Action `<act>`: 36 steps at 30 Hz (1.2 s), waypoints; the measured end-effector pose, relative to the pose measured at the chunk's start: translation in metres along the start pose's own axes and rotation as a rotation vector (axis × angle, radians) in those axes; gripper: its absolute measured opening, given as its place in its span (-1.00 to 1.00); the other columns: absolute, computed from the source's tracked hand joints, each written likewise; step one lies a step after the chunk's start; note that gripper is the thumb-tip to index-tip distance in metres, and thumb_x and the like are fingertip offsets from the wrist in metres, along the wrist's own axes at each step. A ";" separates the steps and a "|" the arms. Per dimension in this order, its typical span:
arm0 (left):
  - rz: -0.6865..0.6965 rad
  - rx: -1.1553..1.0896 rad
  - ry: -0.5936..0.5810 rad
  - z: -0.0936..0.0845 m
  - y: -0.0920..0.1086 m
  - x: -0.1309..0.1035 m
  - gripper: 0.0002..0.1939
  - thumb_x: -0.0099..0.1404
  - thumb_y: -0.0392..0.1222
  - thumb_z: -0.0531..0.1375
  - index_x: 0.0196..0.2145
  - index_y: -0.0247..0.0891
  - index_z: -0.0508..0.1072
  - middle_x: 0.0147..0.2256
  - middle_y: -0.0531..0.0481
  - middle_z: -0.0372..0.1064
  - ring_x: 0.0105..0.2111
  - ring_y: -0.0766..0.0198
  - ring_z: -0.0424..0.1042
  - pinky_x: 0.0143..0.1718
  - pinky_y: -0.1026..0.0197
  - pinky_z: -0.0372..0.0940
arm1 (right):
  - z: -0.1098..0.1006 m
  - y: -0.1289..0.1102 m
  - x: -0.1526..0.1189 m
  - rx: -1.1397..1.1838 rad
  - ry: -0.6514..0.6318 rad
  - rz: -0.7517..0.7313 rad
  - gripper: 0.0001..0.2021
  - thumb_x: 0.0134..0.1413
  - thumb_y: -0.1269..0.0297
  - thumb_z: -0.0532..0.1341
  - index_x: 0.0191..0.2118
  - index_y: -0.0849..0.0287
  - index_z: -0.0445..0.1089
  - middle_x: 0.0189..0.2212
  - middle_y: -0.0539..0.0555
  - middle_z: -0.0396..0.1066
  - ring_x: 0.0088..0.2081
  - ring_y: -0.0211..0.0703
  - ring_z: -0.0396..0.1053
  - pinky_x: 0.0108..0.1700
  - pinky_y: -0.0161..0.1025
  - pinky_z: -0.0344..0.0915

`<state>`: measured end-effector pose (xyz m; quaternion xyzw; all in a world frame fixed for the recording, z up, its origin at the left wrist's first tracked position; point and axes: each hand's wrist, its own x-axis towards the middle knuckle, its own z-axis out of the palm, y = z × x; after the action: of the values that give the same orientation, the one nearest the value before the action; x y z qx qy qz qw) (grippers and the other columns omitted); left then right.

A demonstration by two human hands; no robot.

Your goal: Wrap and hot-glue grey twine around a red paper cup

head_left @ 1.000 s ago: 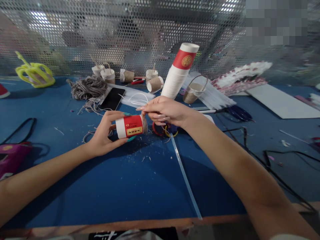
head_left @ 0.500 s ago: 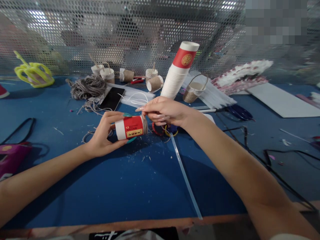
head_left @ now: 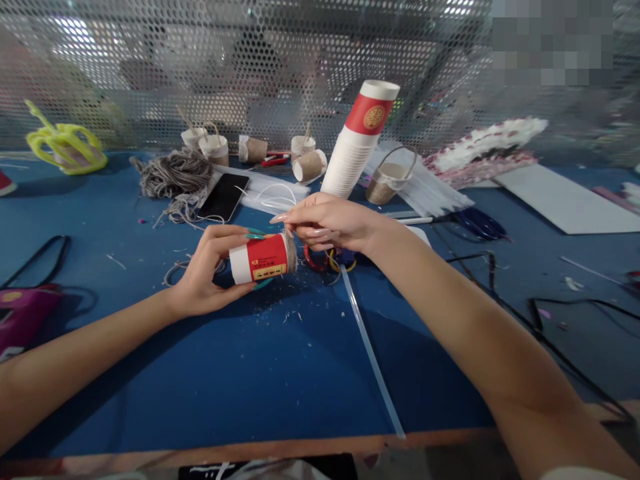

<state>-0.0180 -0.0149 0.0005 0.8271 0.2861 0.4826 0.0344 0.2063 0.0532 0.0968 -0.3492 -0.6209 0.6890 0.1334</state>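
Note:
My left hand [head_left: 203, 273] is closed around a red and white paper cup [head_left: 267, 259] lying on its side above the table. Grey cord [head_left: 291, 253] is wound around the cup's right end. At that end my right hand [head_left: 325, 223] pinches the cord between thumb and finger, its other fingers curled. Under the right hand, partly hidden, are scissors with red handles [head_left: 316, 260] and a yellow ring [head_left: 345, 264]. From there a clear glue stick [head_left: 373, 353] runs toward the table's front edge.
Behind stand a leaning stack of paper cups [head_left: 350, 150], a small cord-wrapped basket [head_left: 389, 183] and several similar cups. A grey cord bundle [head_left: 177, 175] and a phone [head_left: 224, 197] lie back left. A purple glue gun [head_left: 25, 317] is at left, black cables [head_left: 540, 333] at right.
The cup has turned slightly in my left hand, its printed label rolling downward, and its right end has dipped a little. My right hand has stayed almost still.

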 end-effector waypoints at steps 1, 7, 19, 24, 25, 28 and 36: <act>-0.001 0.000 -0.002 0.000 -0.001 0.000 -0.38 0.11 -0.14 0.34 0.08 -0.13 0.20 -0.03 -0.14 0.25 -0.03 0.10 0.37 -0.22 0.07 0.46 | 0.000 0.000 0.000 -0.001 0.001 0.002 -0.68 0.24 0.40 0.11 -0.57 0.27 0.28 -0.85 -0.19 -0.02 -0.78 -0.53 -0.13 -0.74 -0.52 -0.02; -0.001 -0.054 -0.008 0.001 -0.001 -0.002 -0.37 0.12 -0.17 0.33 0.10 -0.05 0.18 -0.02 -0.15 0.21 -0.01 0.08 0.36 -0.25 0.07 0.47 | 0.001 -0.001 0.000 -0.007 0.001 -0.001 -0.66 0.23 0.42 0.11 -0.59 0.27 0.27 -0.86 -0.18 -0.02 -0.79 -0.53 -0.14 -0.74 -0.52 -0.03; 0.000 -0.004 -0.015 0.000 0.001 -0.002 -0.40 0.15 -0.13 0.32 0.08 0.02 0.15 -0.02 -0.14 0.21 -0.03 0.05 0.36 -0.15 -0.07 0.46 | -0.002 0.003 0.003 0.003 -0.017 -0.005 -0.72 0.21 0.41 0.14 -0.54 0.29 0.30 -0.85 -0.20 0.01 -0.79 -0.54 -0.15 -0.73 -0.51 -0.03; 0.015 0.028 -0.017 -0.001 0.001 -0.001 -0.44 0.17 -0.09 0.30 0.06 0.04 0.15 -0.04 -0.12 0.22 -0.05 0.05 0.38 -0.14 -0.11 0.44 | -0.003 0.005 0.004 0.013 -0.040 0.006 -0.68 0.23 0.40 0.14 -0.57 0.27 0.27 -0.85 -0.20 0.01 -0.80 -0.54 -0.14 -0.74 -0.50 -0.02; 0.014 0.030 -0.020 -0.001 0.001 -0.001 -0.44 0.17 -0.10 0.29 0.06 0.04 0.15 -0.04 -0.12 0.22 -0.05 0.05 0.38 -0.14 -0.11 0.44 | -0.002 0.004 0.004 0.016 -0.037 0.010 -0.67 0.24 0.41 0.13 -0.58 0.27 0.27 -0.85 -0.19 0.01 -0.80 -0.53 -0.14 -0.74 -0.49 -0.02; 0.013 0.021 -0.025 -0.001 0.001 -0.001 -0.44 0.18 -0.11 0.29 0.07 0.04 0.15 -0.03 -0.12 0.22 -0.05 0.06 0.38 -0.13 -0.11 0.44 | -0.001 0.003 0.003 0.020 -0.027 0.025 -0.66 0.24 0.42 0.13 -0.59 0.27 0.26 -0.85 -0.19 0.01 -0.80 -0.53 -0.14 -0.74 -0.50 -0.02; -0.013 -0.020 -0.022 -0.001 0.003 0.000 -0.48 0.20 -0.12 0.26 0.06 0.05 0.15 -0.05 -0.12 0.21 -0.05 0.07 0.38 -0.22 -0.01 0.48 | 0.002 0.002 0.002 0.006 -0.008 0.051 -0.65 0.24 0.43 0.13 -0.60 0.27 0.26 -0.87 -0.20 -0.01 -0.80 -0.54 -0.15 -0.75 -0.51 -0.05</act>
<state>-0.0169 -0.0175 0.0020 0.8301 0.2862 0.4762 0.0487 0.2039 0.0531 0.0946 -0.3617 -0.6102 0.6955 0.1146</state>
